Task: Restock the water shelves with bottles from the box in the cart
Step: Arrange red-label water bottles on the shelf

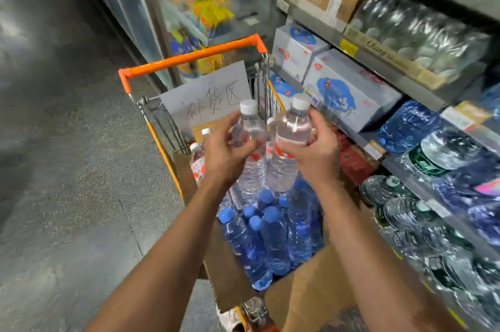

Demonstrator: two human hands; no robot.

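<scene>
Two hands raised over box (235,272), left grip (227,154) and right grip (315,151) each clasping a bottle.

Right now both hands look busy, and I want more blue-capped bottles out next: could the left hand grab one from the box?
Probably not yet. The left hand already grips a white-capped bottle; the blue-capped bottles lie uncovered in the box just below it.

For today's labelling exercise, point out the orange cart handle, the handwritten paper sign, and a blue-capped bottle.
Orange cart handle (194,55): head view, bar's middle.
Handwritten paper sign (208,93): head view, sheet's centre.
Blue-capped bottle (226,215): head view, its cap.
</scene>
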